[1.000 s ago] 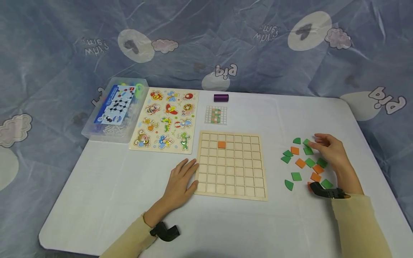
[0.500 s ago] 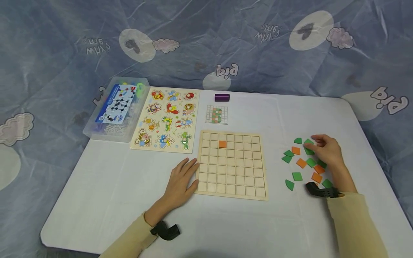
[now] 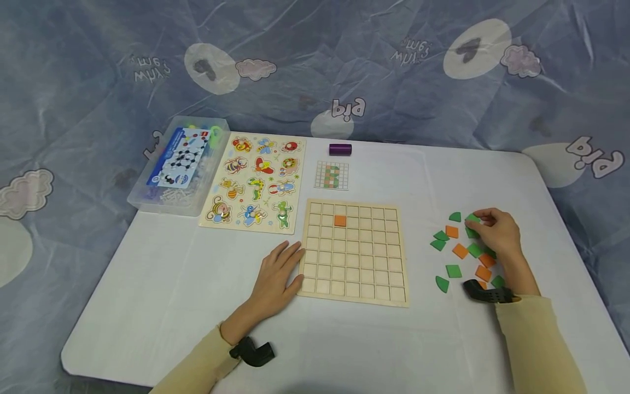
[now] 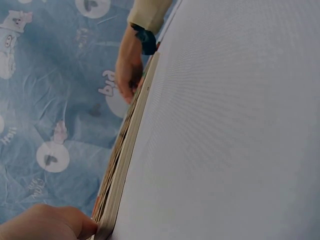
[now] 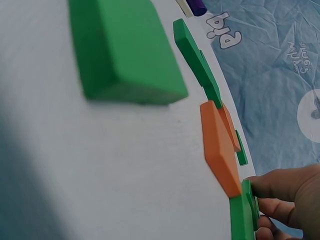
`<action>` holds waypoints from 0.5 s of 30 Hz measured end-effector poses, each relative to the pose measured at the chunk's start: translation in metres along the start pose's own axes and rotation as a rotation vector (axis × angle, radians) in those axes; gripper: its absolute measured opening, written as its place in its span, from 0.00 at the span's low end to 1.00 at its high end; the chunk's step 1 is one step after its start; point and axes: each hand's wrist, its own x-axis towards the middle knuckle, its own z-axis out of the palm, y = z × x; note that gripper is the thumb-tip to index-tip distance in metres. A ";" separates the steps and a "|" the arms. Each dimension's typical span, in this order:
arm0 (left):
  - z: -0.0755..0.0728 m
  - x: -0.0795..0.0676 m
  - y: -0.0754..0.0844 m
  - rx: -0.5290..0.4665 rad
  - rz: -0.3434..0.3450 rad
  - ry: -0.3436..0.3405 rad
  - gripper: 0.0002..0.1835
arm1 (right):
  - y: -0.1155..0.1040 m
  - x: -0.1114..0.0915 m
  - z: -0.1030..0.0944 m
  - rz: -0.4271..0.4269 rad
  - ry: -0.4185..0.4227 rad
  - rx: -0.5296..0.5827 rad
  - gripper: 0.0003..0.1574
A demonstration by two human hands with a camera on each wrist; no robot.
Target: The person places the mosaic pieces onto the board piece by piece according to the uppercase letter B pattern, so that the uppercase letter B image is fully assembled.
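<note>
I see one wooden grid board (image 3: 359, 260), six orange tiles (image 3: 460, 251), ten green tiles (image 3: 453, 271), one gridded card (image 3: 332, 175), one purple cylinder (image 3: 340, 149), one clear plastic box (image 3: 197, 189), one cream bug-picture board (image 3: 246, 198).

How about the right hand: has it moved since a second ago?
Yes: in the head view, the right hand has shifted slightly left, toward the wooden grid board.

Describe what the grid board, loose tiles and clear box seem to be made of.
Grid board: probably wood, matte; pale tan, with layer-like lines along its edge.
Loose tiles: painted wood or plastic, unclear which; smooth, evenly coloured faces.
Clear box: likely plastic, lightly glossy; its walls look see-through.
</note>
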 end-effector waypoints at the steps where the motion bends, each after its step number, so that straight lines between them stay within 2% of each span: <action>1: 0.000 0.000 0.000 -0.002 0.000 -0.001 0.27 | 0.001 0.000 0.000 0.004 -0.001 0.000 0.29; 15: -0.001 0.000 0.001 0.007 0.006 0.004 0.27 | 0.000 0.000 -0.007 0.061 -0.003 0.050 0.34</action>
